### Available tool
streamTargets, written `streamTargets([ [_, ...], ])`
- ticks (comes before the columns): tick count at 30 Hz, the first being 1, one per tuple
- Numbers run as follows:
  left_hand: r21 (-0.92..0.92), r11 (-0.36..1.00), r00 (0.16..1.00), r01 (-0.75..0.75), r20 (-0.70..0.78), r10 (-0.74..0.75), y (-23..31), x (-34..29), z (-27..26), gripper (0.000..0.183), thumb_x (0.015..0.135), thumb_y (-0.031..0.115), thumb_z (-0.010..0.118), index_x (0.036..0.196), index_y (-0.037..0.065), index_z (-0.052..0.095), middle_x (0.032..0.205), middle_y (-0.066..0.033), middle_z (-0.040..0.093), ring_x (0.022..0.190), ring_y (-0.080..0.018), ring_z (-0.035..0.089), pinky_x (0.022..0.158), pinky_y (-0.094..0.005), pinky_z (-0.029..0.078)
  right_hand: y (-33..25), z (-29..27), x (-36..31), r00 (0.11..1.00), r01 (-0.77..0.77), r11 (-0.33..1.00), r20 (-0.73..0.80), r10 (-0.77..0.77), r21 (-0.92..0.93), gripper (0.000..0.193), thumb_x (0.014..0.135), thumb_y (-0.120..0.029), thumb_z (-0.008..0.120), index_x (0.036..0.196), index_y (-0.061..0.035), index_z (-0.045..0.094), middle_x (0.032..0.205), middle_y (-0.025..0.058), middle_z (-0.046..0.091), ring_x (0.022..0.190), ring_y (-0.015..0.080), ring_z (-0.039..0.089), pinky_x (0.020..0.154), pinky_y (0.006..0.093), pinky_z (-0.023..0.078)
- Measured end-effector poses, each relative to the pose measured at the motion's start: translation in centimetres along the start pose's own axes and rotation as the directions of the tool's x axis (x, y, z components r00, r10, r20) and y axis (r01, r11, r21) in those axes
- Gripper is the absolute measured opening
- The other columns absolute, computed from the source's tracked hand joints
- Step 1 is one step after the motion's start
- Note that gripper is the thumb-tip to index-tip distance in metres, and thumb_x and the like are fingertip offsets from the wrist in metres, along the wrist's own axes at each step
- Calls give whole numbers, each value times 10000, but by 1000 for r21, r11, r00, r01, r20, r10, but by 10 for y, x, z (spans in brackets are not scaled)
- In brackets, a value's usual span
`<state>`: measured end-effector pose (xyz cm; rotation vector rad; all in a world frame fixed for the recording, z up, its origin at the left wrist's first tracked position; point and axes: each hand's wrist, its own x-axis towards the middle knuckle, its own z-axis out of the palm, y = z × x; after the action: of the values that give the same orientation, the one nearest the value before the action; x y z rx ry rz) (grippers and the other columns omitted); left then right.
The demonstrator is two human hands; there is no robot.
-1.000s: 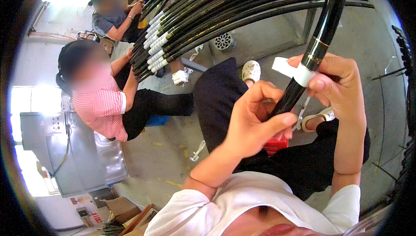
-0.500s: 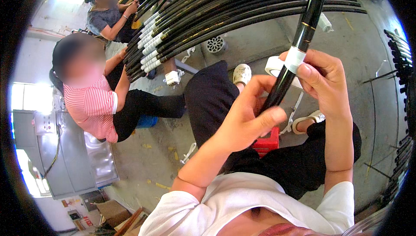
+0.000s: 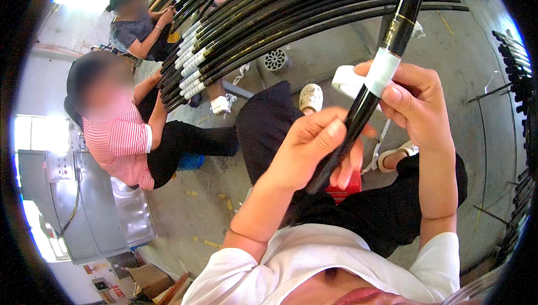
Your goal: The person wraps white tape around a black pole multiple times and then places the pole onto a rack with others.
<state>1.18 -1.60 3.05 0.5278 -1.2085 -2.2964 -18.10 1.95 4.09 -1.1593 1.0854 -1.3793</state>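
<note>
Hose (image 3: 367, 100) within both hands' grip

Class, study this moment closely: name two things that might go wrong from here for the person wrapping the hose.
The white tape band on the black hose may wrinkle if the left hand lets the hose twist. The tape roll at the right hand might slip and unwind.

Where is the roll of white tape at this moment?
In the head view the roll of white tape is in the upper right, held in the right hand just left of the black hose, whose white tape band sits beside it.
</note>
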Motion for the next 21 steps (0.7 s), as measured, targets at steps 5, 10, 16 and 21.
streamTargets([
  [5, 372, 916, 968, -151, -130, 212, -8, 5, 0, 476, 905, 436, 522, 1095, 2, 475, 805, -81, 580, 443, -95, 483, 353, -202, 351, 7, 8, 5, 995, 28, 1000, -94, -29, -6, 333, 854, -278, 639, 1076, -31, 663, 605, -95, 498, 479, -18, 310, 428, 168, 199],
  [10, -148, 982, 993, 118, -10, -121, 2, 1, -4, 442, 835, 349, 665, 1047, 17, 466, 805, -98, 592, 442, -110, 501, 349, -204, 357, 3, 4, -2, 998, 37, 999, -59, -38, -9, 324, 859, -268, 636, 1079, -31, 663, 613, -94, 501, 493, -19, 321, 437, 168, 204],
  [16, 172, 974, 980, -149, -104, 168, -7, 4, -4, 439, 839, 361, 655, 1034, -1, 501, 833, -122, 595, 431, -119, 497, 354, -217, 379, 4, 7, 2, 996, 39, 999, -82, -38, 11, 345, 846, -287, 641, 1074, -29, 665, 595, -85, 505, 474, -19, 325, 427, 167, 207],
  [21, 67, 994, 990, -91, -104, 97, 3, 5, 6, 438, 823, 321, 683, 1055, 6, 487, 870, -100, 579, 465, -100, 482, 377, -207, 380, 7, 4, 0, 996, 55, 998, -65, -53, 31, 332, 850, -281, 640, 1063, -29, 670, 594, -87, 507, 471, -19, 319, 424, 169, 204],
])
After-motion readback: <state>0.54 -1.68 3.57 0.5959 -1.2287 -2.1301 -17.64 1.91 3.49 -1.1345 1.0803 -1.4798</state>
